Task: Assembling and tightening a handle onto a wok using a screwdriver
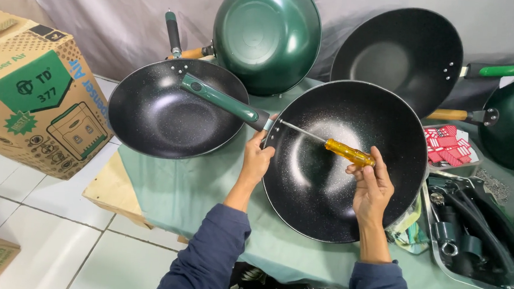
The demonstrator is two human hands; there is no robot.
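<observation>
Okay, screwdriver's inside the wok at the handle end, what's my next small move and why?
Probably keep turning the screwdriver with the right hand. Its tip sits at the fastener inside the wok rim where the green handle joins, and the left hand braces that joint. Whether it is tight cannot be seen.

A wok (338, 185) lies near centre on the table (177, 193), a screwdriver (328, 144) in it. Another pan (164, 112) lies left; a cardboard box (31, 98) sits far left.
</observation>
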